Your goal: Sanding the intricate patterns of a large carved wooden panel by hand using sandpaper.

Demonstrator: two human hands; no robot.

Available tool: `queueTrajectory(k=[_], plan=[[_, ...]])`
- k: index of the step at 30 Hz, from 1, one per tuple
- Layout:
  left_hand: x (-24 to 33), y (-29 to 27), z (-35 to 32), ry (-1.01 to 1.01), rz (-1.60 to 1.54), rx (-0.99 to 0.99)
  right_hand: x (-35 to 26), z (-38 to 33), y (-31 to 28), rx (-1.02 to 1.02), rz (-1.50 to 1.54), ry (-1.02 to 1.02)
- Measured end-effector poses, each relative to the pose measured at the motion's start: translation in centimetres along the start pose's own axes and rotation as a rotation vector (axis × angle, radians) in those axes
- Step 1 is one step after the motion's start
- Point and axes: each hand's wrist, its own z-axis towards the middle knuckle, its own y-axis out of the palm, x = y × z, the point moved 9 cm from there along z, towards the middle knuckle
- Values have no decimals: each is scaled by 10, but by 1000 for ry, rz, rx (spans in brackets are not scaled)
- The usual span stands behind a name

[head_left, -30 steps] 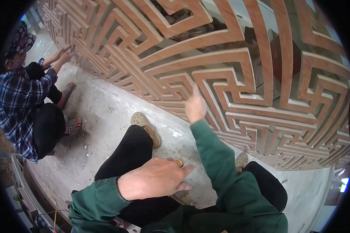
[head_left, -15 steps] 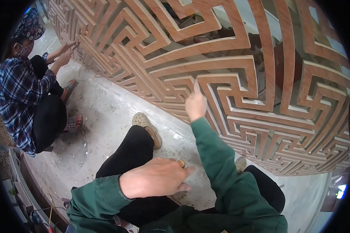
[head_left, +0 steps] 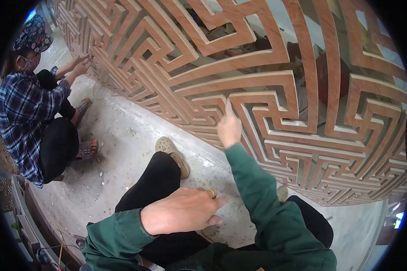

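Right hand (head_left: 229,128) on reddish-brown carved wooden fretwork screen (head_left: 276,90), one finger extended up against a bar at 12 o'clock.
Left hand (head_left: 182,211) lies loose, empty, flat on the black-trousered knee (head_left: 160,180), likely bracing the squat; a co-worker in a plaid shirt (head_left: 25,113) at 9 o'clock touches the same screen.

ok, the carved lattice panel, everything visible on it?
The lattice panel looks like reddish-brown wood, cut through in an angular maze-like fretwork with open gaps. It stands upright on the pale concrete floor and runs across the view. The right hand touches one bar with a raised finger; a co-worker's hands touch its far left end.
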Motion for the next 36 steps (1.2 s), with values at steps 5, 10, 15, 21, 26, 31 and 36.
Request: queueTrajectory(k=[5,10,15,21,26,31,36], plan=[[-2,2,4,31,5,25,72,-36,-1,10,-37,54],[4,6,8,56,6,10,-3,18,-10,133,78,58],[4,3,6,29,2,-7,3,-4,-10,-9,-10,18],[-2,8,7,15,8,-37,23,-19,-10,43,57,57],[3,7,8,53,-5,-23,-22,26,-13,56,146,23],[-13,-2,-2,-34,-13,-14,9,-11,-7,59,138,27],[1,4,-4,61,-8,20,32,-21,-11,42,137,46]])
